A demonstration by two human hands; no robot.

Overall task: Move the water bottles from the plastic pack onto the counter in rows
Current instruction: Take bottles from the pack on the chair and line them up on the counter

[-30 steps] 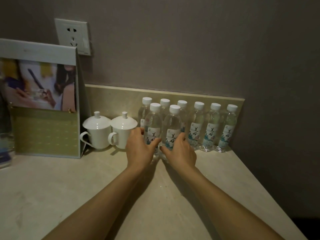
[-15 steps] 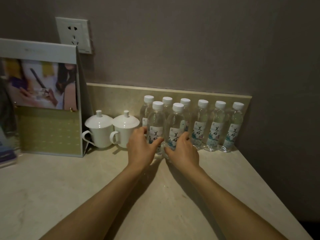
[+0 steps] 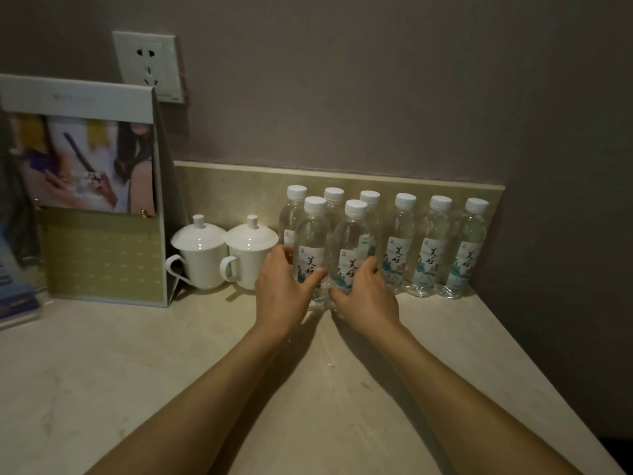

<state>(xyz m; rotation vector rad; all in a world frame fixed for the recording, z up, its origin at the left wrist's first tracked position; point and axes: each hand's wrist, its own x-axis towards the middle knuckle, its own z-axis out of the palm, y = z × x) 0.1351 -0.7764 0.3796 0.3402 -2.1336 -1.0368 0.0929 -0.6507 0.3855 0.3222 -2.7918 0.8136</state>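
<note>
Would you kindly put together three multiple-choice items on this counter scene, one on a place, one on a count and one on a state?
1. Where do the two lidded cups stand?
A. Right of the bottles
B. Between the display stand and the bottles
C. In front of the hands

2. How many water bottles stand on the counter?
A. Five
B. Eight
C. Eleven

3. What are the hands doing?
A. Each grips a front-row bottle
B. Both lie flat on the counter
C. Both hold a cup

Answers: 1 B, the cups sit between them. 2 B, six white caps behind and two in front. 3 A, the left hand grips the front left bottle and the right hand the front right bottle.
</note>
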